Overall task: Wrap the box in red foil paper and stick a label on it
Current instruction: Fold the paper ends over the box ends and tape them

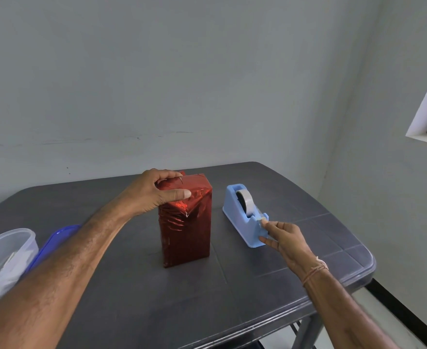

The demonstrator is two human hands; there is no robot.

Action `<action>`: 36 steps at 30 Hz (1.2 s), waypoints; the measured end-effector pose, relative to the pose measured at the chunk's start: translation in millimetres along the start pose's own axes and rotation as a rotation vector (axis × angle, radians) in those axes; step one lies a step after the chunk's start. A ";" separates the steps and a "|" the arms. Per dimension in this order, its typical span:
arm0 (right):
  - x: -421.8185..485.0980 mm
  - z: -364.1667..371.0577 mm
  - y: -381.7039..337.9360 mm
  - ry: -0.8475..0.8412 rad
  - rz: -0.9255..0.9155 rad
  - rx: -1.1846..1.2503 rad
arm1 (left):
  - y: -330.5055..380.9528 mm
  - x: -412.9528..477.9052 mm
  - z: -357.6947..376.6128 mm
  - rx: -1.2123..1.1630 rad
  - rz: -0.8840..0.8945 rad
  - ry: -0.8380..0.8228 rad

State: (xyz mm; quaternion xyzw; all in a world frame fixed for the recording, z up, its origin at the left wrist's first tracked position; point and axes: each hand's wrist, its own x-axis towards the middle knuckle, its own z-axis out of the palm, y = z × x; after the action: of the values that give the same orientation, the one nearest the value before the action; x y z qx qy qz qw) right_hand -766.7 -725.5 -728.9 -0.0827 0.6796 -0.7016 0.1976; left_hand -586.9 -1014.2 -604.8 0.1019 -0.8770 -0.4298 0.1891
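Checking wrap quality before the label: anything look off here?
Only the red foil: crumpled and creased just under the top fold, which the left hand holds down. The box stands upright, the tape dispenser sits flat; nothing spilled.

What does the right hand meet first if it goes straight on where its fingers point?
The blue tape dispenser: the right hand seems to pinch its cutter end, though depth is unclear.

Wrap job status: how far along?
Done: the box stands upright, covered in red foil on every side that shows. In hand: the left hand holds the top fold down, and the right hand grips the front of the dispenser, index finger on the tape end. Left: tape that fold, then stick on the label. None shows on the box yet.
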 end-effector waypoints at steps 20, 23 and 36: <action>-0.9 1.8 38.8 0.199 0.015 -0.009 | 3.5 0.5 1.5 -0.007 -0.030 0.000; -20.3 5.1 28.7 0.169 -0.070 -0.048 | 2.0 -2.5 1.6 -0.006 -0.033 0.000; -22.3 101.8 -142.0 -0.576 -0.467 -0.455 | 6.6 -6.5 1.5 -0.002 0.008 0.001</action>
State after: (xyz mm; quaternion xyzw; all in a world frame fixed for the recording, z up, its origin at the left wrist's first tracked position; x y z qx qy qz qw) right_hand -730.6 -810.7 -579.0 -0.4678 0.6973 -0.5081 0.1919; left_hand -581.7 -1006.9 -602.0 0.0984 -0.8769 -0.4299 0.1913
